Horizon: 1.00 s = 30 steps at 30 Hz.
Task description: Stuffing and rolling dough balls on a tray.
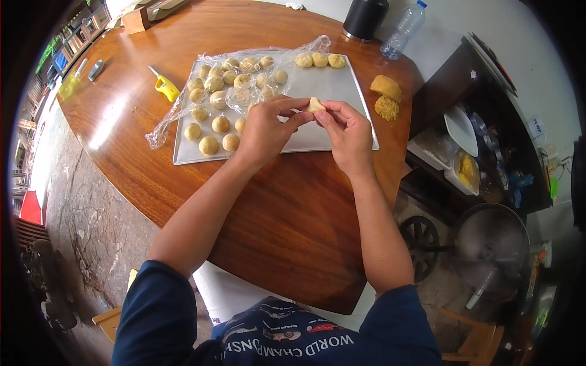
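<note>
A small piece of pale dough (315, 104) is pinched between my left hand (274, 123) and my right hand (348, 130), above a metal baking tray (325, 123). Thumbs and fingertips of both hands press on it from either side. Round dough balls (208, 145) fill the tray's left part, and my left hand hides some of them. Clear plastic wrap (158, 132) lies crumpled over many of the balls. Three yellowish balls (319, 60) sit in a row at the tray's far right. Beside the tray rest a yellow lump (386, 87) and a crumbly yellow mass (387, 109).
On the wooden table (293, 215) lies a yellow gas lighter (166, 87), left of the tray. A black flask (365, 20) and a clear plastic bottle (404, 29) stand at the back right. A dark shelf (432, 87) and a standing fan (490, 249) are to the right.
</note>
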Tool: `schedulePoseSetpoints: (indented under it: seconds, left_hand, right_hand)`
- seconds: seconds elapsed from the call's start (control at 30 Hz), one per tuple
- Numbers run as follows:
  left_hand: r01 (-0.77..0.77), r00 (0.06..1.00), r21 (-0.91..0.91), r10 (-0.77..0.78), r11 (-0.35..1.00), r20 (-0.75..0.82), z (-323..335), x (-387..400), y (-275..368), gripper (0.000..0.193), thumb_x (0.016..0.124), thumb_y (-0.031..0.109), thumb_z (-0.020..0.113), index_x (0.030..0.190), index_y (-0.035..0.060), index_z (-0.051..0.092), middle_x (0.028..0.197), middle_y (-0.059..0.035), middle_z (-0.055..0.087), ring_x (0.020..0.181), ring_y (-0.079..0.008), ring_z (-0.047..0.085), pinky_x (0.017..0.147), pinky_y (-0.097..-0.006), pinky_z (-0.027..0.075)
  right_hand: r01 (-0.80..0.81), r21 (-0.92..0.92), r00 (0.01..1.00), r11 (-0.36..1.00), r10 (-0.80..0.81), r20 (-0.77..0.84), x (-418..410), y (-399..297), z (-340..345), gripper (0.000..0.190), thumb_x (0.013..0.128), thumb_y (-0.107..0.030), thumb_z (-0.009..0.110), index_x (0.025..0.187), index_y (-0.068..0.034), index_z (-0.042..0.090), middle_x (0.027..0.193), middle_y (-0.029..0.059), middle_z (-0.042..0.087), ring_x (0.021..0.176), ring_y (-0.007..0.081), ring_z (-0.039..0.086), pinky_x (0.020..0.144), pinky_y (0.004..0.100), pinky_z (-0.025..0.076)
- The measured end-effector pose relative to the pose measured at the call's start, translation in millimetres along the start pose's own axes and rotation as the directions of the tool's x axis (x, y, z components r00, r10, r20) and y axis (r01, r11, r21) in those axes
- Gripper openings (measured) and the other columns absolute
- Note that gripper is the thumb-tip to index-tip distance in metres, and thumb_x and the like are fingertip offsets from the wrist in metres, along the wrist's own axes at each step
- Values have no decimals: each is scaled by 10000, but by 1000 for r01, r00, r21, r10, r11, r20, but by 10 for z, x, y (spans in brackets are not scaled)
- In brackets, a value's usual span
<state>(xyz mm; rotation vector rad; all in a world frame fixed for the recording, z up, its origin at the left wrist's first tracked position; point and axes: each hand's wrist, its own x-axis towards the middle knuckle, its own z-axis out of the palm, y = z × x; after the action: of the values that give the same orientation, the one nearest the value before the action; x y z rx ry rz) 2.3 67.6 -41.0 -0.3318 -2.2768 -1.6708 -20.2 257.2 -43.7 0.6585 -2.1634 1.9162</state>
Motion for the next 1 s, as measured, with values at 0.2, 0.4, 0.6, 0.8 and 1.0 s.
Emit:
schedulePoseSetpoints:
  seconds: [0.2,0.4,0.6,0.8,1.0]
  left_hand:
    - [-25,999,40,27,999,-40,-15,5,-12,351,971,142,841,1299,29,788,1137,-76,752,989,-154,720,802,-309,624]
    - [-194,979,-12,192,981,-62,7,-3,-13,349,936,153,872,1250,24,794,1143,-113,779,985,-209,761,877,-353,602]
    - [35,995,-103,-25,994,101,-24,-11,54,334,970,203,856,1204,-19,771,1079,-113,796,928,-160,747,851,-345,609]
    - [65,989,-102,-51,993,135,-101,-1,83,292,1005,188,816,1182,-25,724,1020,-69,781,917,-96,707,828,-283,573]
    - [68,996,-25,-66,997,51,-69,26,-43,327,1005,218,827,1167,-39,704,967,-70,775,900,-88,680,784,-280,556]
  right_hand:
    - [-99,137,994,986,92,56,-18,-30,47,243,1121,-122,635,1221,82,720,1093,119,804,1014,153,765,938,319,633]
    - [-251,338,965,907,206,163,18,25,-3,261,1139,-164,615,1213,67,712,1048,118,791,960,171,778,916,330,658]
    - [-370,383,929,846,333,163,-24,3,2,275,1136,-233,637,1081,31,688,978,129,781,808,202,794,782,341,687]
    - [-368,213,926,905,336,171,-11,-3,14,322,1134,-293,643,1096,26,657,942,140,779,741,188,779,712,327,669]
    - [84,-61,991,995,-77,107,-35,-61,62,475,1007,-189,792,1399,13,614,1204,214,767,1034,285,795,838,396,665]
